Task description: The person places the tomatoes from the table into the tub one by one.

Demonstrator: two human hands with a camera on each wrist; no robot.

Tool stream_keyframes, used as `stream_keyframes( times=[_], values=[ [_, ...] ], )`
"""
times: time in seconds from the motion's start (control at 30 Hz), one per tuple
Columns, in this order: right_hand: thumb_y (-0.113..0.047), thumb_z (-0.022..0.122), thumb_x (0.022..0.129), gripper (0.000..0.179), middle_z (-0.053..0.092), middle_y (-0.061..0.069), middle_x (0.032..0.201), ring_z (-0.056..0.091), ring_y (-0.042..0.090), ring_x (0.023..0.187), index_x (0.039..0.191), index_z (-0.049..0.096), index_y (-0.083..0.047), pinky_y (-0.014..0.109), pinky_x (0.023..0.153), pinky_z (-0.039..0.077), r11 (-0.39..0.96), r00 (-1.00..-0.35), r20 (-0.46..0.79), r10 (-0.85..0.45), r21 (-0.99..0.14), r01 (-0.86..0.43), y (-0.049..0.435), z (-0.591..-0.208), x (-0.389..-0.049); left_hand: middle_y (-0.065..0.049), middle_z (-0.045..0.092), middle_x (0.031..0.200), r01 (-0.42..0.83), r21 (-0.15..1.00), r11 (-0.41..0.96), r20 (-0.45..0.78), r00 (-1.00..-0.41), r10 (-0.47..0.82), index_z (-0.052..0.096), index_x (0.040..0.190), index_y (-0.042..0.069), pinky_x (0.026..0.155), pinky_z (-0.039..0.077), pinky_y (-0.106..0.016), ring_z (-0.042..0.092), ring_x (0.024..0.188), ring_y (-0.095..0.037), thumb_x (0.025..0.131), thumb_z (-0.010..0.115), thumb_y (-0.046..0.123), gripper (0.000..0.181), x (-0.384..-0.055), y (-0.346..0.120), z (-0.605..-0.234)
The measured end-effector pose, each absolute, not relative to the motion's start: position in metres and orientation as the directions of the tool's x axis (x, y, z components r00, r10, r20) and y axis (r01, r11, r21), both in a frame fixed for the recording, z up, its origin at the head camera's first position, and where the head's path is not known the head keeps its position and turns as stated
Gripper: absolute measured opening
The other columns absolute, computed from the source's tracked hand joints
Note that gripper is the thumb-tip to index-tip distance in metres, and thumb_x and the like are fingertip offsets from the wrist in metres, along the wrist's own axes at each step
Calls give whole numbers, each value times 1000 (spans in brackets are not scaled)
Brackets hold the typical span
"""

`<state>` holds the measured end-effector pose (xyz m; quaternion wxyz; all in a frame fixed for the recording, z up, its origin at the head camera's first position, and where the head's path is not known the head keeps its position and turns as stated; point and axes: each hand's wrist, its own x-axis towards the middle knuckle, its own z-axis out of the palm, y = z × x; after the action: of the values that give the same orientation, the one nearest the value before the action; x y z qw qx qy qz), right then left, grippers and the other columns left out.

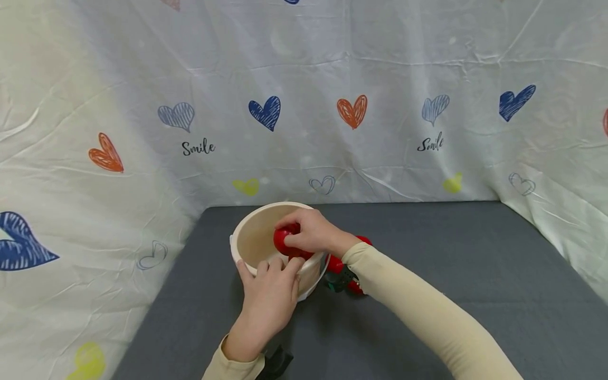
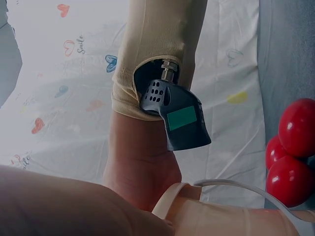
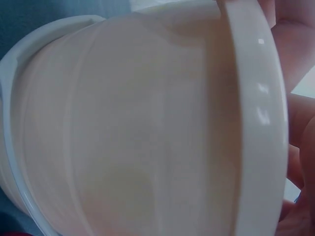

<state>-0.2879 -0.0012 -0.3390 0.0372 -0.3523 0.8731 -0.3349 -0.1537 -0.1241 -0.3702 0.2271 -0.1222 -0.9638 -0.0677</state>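
A cream bucket [image 1: 256, 232] with a white handle stands on the table, tilted toward the hands. My left hand [image 1: 268, 295] grips its near rim, several fingers bent over the edge. Inside the opening my right hand [image 1: 313, 232] pinches a glossy red ball [image 1: 282, 240] between thumb and fingers. More red shows beneath that hand, partly hidden by the near rim. In the left wrist view, the right wrist [image 2: 138, 152] passes over the bucket rim [image 2: 170, 200]. The right wrist view is filled by the bucket's outer wall [image 3: 142, 118], with parts of fingers beyond the rim.
Several red balls [image 2: 290, 182] lie on the grey table [image 1: 451, 295] just right of the bucket, partly behind the right sleeve. The bucket's white handle [image 2: 236, 183] hangs on that side. A white cloth [image 1: 313, 58] with printed hearts hangs behind and at the sides.
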Motion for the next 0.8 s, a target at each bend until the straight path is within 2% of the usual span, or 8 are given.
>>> stream_keyframes(
  times=[0.27, 0.53, 0.8],
  values=[
    [-13, 64, 90, 34, 77, 3, 116, 64, 19, 103, 122, 75, -14, 31, 92, 55, 553, -727, 170, -665, -543, -632, -3, -338, -288, -10, 64, 88, 269, 79, 960, 453, -868, 206, 67, 109, 21, 95, 30, -86, 60, 83, -35, 89, 74, 17, 21, -154, -124, -370],
    [-11, 64, 91, 33, 77, 3, 114, 65, 20, 101, 121, 75, -14, 33, 92, 55, 566, -718, 187, -670, -496, -658, -5, -341, -288, -11, 65, 88, 264, 69, 962, 451, -868, 206, 67, 110, 21, 95, 31, -86, 61, 84, -36, 89, 75, 17, 23, -155, -124, -370],
    [-7, 63, 86, 37, 76, 9, 118, 67, 29, 107, 122, 74, -7, 39, 94, 57, 562, -755, 216, -619, -550, -618, -4, -347, -285, -15, 68, 92, 258, 75, 963, 440, -875, 200, 69, 112, 21, 96, 30, -85, 62, 88, -40, 88, 75, 17, 25, -155, -123, -370]
  ],
)
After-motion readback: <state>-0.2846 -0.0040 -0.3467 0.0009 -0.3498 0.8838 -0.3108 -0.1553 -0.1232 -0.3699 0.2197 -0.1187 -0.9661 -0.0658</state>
